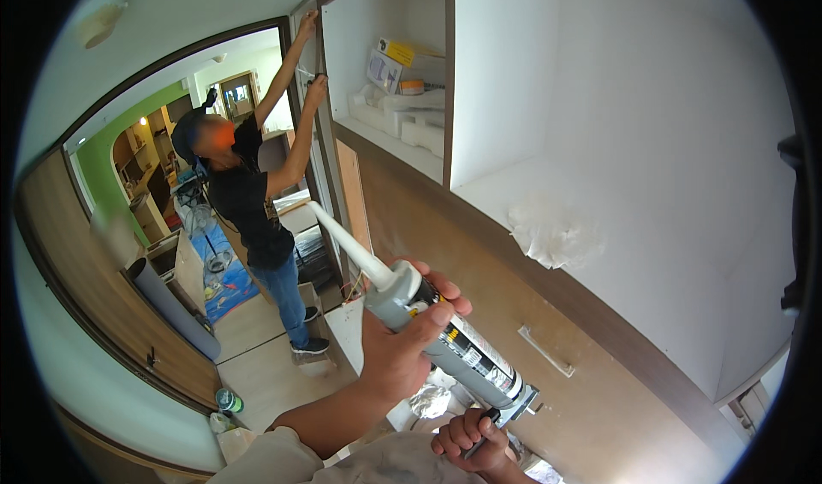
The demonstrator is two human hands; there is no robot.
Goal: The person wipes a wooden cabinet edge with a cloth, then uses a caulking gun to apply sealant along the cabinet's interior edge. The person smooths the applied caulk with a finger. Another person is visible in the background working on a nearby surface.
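Note:
A sealant tube point(467, 347) with a long white nozzle point(349, 246) lies in a caulking gun point(521, 409), tilted so its tip points up and to the left. My left hand point(401, 343) is wrapped round the tube near the nozzle end. Lower down, the fingers of my right hand point(473, 441) close round the gun's dark handle. Beyond the tube, a crumpled white sheet point(552, 231) lies on the front edge of an open white cabinet point(501, 171). The nozzle tip is in the air, apart from the cabinet.
At the left, a person point(248, 171) in a black shirt reaches both arms up to the cabinet's side edge. Boxes point(385, 71) and white foam sit in the far compartment. A grey roll point(175, 308) leans by the wooden door point(103, 283). A green tub point(228, 400) stands on the floor.

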